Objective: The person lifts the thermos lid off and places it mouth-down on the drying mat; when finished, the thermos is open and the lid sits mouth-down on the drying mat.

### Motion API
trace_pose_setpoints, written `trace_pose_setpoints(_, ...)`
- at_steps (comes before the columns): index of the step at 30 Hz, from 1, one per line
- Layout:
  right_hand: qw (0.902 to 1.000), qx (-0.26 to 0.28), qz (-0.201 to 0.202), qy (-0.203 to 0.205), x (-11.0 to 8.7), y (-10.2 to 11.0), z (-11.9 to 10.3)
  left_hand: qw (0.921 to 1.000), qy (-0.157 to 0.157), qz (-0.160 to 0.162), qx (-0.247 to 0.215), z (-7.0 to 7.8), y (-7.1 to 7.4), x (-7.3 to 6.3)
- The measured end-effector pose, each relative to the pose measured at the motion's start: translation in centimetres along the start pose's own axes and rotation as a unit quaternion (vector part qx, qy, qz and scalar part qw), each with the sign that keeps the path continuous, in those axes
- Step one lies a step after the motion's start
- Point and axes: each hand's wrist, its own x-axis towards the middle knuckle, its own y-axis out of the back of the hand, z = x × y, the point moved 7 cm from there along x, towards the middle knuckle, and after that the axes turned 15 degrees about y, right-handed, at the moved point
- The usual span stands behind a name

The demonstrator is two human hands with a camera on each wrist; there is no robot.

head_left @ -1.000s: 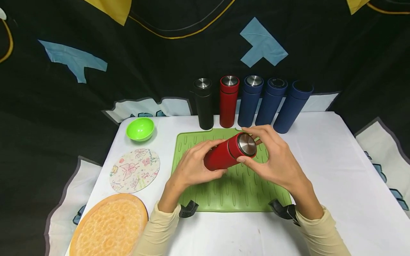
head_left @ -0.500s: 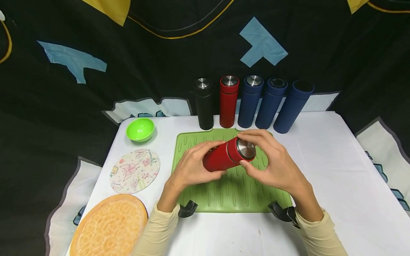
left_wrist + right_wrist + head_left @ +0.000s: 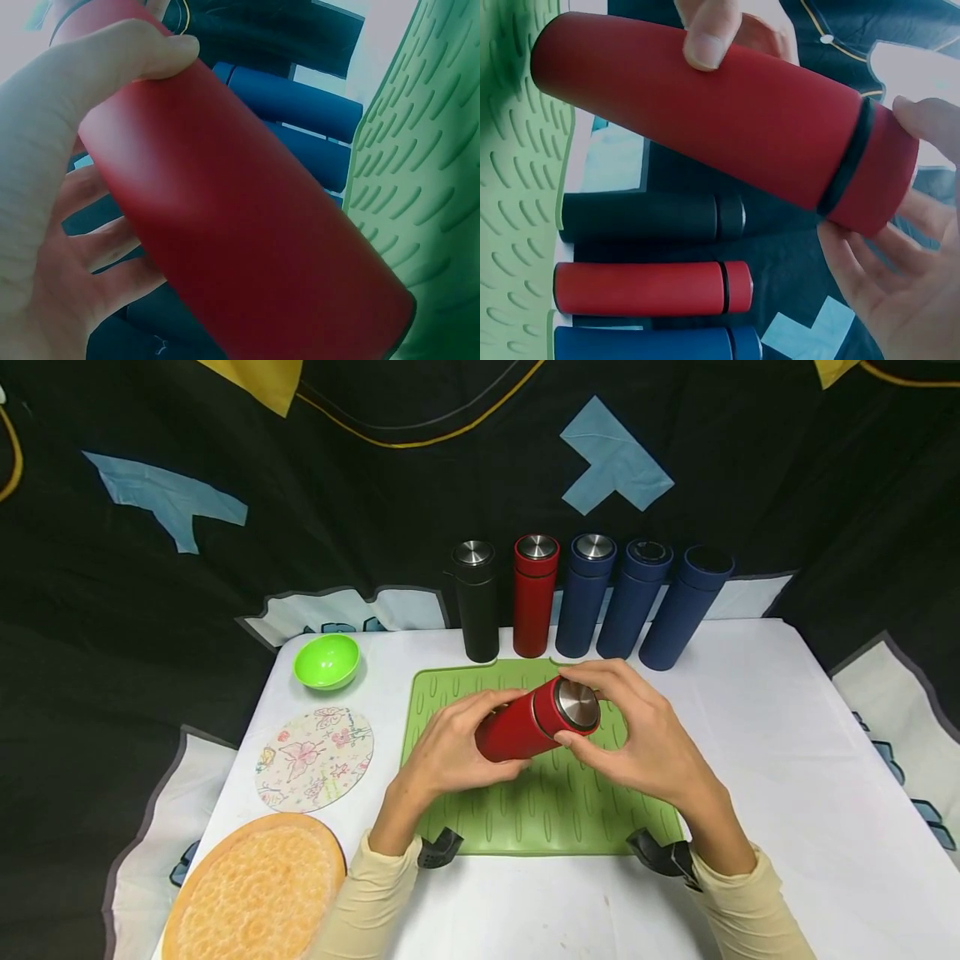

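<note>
Just now, the right hand [image 3: 641,735] has slightly shifted its thumb and curled fingers on the steel-topped lid [image 3: 577,704], suggesting twisting, though it remains seated. The left hand [image 3: 453,747] grips the red thermos [image 3: 513,729], tilted above the green mat [image 3: 540,827], hiding its base from the head view; looseness cannot be judged.

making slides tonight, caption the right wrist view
Left hand grips a red bottle, right hand holds its cap; black bottle, second red bottle, blue bottle behind.

This seems a makeshift booth, its white-covered bench [image 3: 787,735] bordered on three sides by black patterned cloth [image 3: 390,518].
</note>
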Motion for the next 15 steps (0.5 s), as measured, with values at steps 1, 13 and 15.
trace_pose_setpoints(1, 0.9999, 0.007, -0.007, 0.007, 0.0, -0.03, -0.07, 1.0, -0.001, -0.005, -0.002, -0.03, -0.05, -0.01)
trace_pose_setpoints(13, 1.0, -0.003, -0.001, -0.001, -0.22, 0.17, 0.16, 1.0, -0.004, -0.009, -0.002, -0.02, -0.25, -0.02)
trace_pose_setpoints(15, 0.9999, -0.011, 0.006, -0.007, -0.22, 0.18, 0.26, 1.0, -0.004, -0.006, 0.001, 0.02, -0.22, 0.0)
